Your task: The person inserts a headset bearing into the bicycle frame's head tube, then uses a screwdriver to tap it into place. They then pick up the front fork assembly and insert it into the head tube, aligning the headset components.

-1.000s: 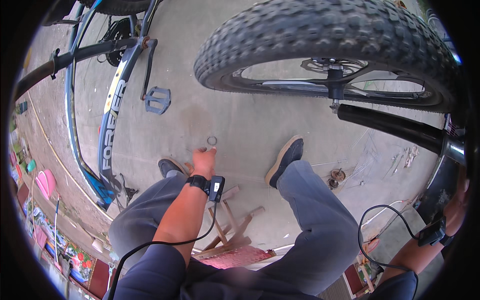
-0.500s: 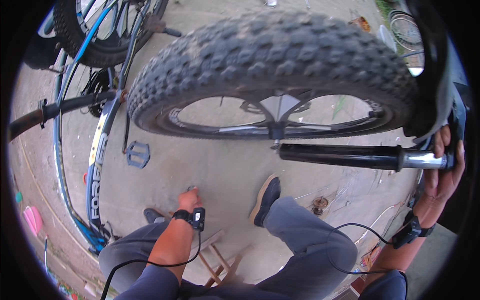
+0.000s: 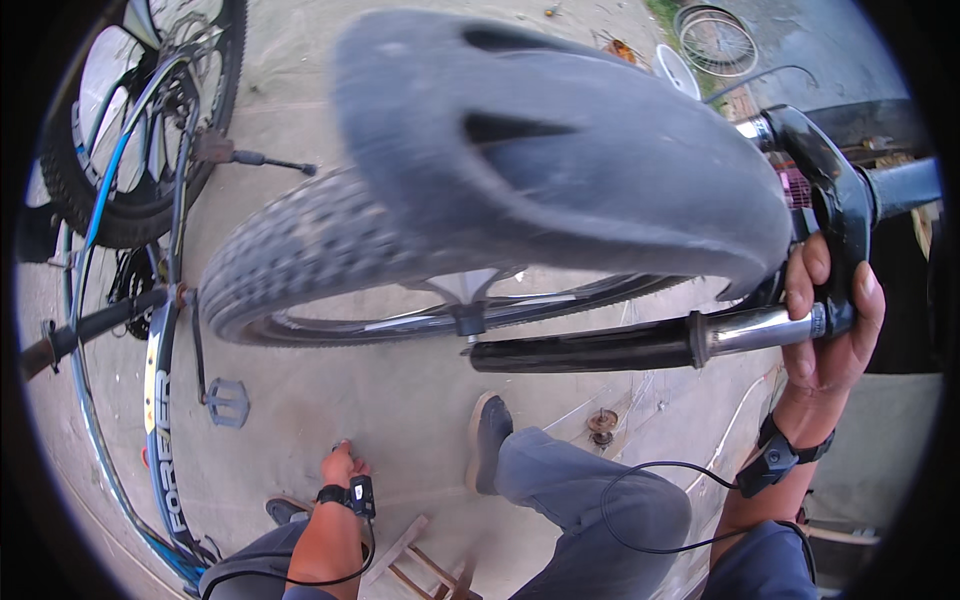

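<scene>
My right hand [image 3: 828, 325] is wrapped round the black-and-silver bicycle suspension fork [image 3: 600, 347], at the crown end of its near leg. A front wheel with a knobbly tyre [image 3: 290, 240] sits in the fork, its hub [image 3: 468, 318] at the leg's lower end. A dark plastic mudguard [image 3: 600, 150] arches over the tyre, smeared by motion. Low on the left, my left hand [image 3: 345, 462] hangs above the concrete floor, apart from the wheel. Its fingers are closed together; anything they hold is too small to make out.
A blue, black and white bicycle frame [image 3: 160, 400] with pedal [image 3: 228, 402] and rear wheel [image 3: 225, 100] stands on the left. A wooden stool [image 3: 410, 560] is by my legs. A loose hub [image 3: 602, 425] lies on the floor. Bare rims [image 3: 718, 42] lie at far right.
The fork and wheel have shifted left and lower in view, the wheel now tilted, with the mudguard fully showing. My right hand keeps its grip. My left hand appears lower.
</scene>
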Demonstrator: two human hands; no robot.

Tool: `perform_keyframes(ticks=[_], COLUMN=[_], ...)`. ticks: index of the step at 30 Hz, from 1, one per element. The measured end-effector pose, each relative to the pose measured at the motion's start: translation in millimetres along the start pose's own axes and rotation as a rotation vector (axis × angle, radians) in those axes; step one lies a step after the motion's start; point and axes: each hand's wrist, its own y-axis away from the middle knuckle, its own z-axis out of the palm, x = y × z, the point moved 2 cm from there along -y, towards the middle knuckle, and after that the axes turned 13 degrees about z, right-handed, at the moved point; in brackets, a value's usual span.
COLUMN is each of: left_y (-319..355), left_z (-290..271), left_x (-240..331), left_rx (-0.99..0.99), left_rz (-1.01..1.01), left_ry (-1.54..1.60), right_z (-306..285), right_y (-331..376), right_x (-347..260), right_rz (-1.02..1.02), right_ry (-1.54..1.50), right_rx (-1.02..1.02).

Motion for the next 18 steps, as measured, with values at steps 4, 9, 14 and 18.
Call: perform_keyframes(ticks=[4, 9, 14, 18], left_y=[-0.2, 2.2, 2.8, 0.7], left_z=[-0.5, -7.4, -10.5, -16.8], left_x=[0.0, 1.4, 1.9, 3.6], left_rx=[0.029, 0.002, 0.034, -0.035], left_rz=[-0.038, -0.01, 0.016, 0.023], left_ry=[0.058, 0.059, 0.037, 0.031], right_z=[7.5, 17.3, 19.4, 20.7], right_y=[0.1, 0.5, 4.2, 12.5], right_x=[2.2, -3.4, -2.1, -0.6], right_rz=[-0.034, -0.018, -0.022, -0.031], right_ry=[0.013, 0.099, 0.115, 0.126], right_rx=[0.025, -0.016, -0.018, -0.007])
